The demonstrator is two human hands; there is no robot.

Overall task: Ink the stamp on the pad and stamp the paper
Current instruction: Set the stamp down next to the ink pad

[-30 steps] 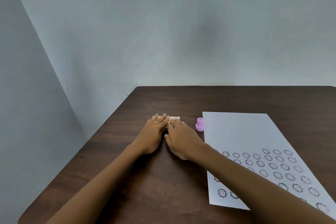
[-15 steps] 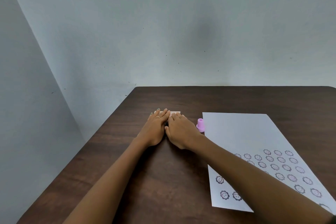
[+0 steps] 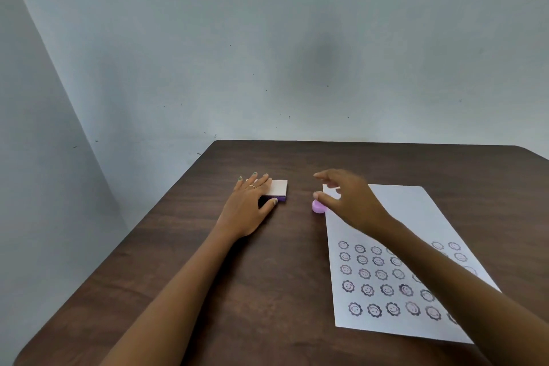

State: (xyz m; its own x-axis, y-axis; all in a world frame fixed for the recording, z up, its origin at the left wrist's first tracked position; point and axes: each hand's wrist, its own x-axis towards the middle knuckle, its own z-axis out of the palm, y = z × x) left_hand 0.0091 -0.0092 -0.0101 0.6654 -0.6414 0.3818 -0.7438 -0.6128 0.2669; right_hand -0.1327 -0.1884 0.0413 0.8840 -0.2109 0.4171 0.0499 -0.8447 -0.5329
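Note:
A small ink pad (image 3: 279, 189) with a white lid and purple base lies on the dark wooden table (image 3: 267, 291). My left hand (image 3: 248, 208) rests flat over its left part, fingers on the lid and thumb against its front edge. A pink stamp (image 3: 318, 207) stands at the left edge of the white paper (image 3: 401, 208). My right hand (image 3: 350, 202) hovers just over the stamp with fingers spread, thumb tip close above it, holding nothing. The near half of the paper carries rows of round smiley-flower prints; its far half is blank.
The table sits in a corner between two pale walls, with its far edge at the back wall and its left edge running diagonally towards me. My right forearm crosses the paper's right side and hides some prints.
My right hand has left the ink pad and moved right to above the stamp, fingers opening. The left hand stays on the pad, whose lid now shows.

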